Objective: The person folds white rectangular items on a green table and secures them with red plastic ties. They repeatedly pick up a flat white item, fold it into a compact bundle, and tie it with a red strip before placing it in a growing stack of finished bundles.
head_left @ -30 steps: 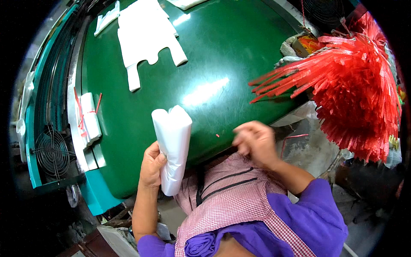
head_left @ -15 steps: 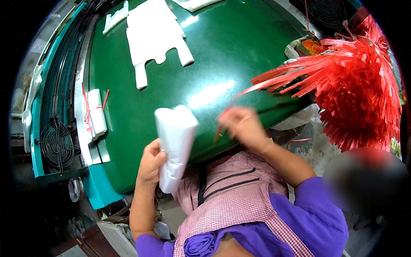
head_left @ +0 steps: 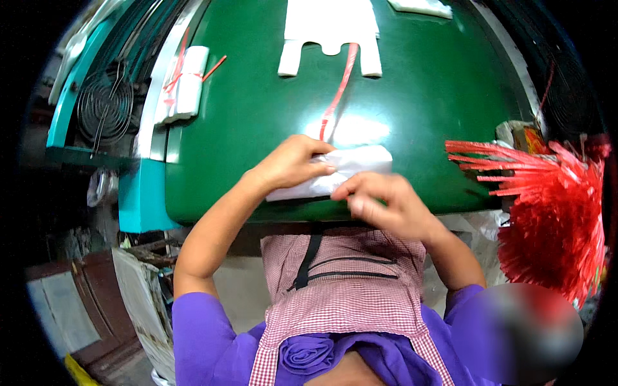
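Observation:
A folded bundle of white plastic bags (head_left: 367,162) lies crosswise at the near edge of the green table. My left hand (head_left: 293,166) grips it from above, thumb and fingers closed over its left half. A red plastic strip (head_left: 338,96) runs from beside my left fingers across the tabletop toward the far side. My right hand (head_left: 386,199) is at the near side of the bundle, fingers curled in and slightly blurred; what they pinch, if anything, is hidden.
White vest-handled bags (head_left: 331,26) lie at the far side of the green table (head_left: 438,96). A rolled bundle tied with red strip (head_left: 190,83) rests at the left edge. A large bunch of red strips (head_left: 547,219) hangs at the right. A wire fan guard (head_left: 106,103) stands left.
The white bundle went from upright in my left hand down onto the table, lying crosswise. My right hand came from the red bunch to the bundle. One red strip now lies on the table.

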Available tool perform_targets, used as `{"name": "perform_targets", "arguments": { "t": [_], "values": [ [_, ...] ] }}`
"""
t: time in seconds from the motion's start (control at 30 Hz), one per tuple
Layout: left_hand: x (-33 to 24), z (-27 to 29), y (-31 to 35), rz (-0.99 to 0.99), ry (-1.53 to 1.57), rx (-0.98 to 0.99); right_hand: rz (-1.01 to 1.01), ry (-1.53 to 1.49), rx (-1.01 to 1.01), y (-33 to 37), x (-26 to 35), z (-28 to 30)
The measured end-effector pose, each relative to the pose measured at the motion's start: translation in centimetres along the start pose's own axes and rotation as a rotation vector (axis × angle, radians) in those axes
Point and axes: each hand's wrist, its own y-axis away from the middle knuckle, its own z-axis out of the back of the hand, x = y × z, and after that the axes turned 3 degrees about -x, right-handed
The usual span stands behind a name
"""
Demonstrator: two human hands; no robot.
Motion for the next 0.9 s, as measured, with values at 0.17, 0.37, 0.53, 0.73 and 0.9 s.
{"name": "perform_targets", "arguments": {
  "t": [0.17,0.37,0.53,0.73,0.9],
  "values": [
    [-0.2,-2.9,0.0,-0.4,-0.193,-0.466,-0.333,-0.624,-0.102,-3.5,-3.8,2.7],
    [1.3,-2.3,0.9,-0.01,0.559,-0.313,0.318,0.752,-0.175,-2.8,-2.7,-1.5],
    [1.9,-2.6,0.7,0.097,0.595,-0.263,0.371,0.681,-0.11,-2.9,-1.9,-2.5],
    [-0.1,-3.2,2.3,-0.128,0.24,-0.493,-0.384,-0.495,-0.126,-5.2,-4.2,0.7],
    [0.0,-2.6,2.4,-0.74,-0.399,-0.358,0.015,0.123,-0.002,-5.2,-4.5,-0.1]
  ]
}}
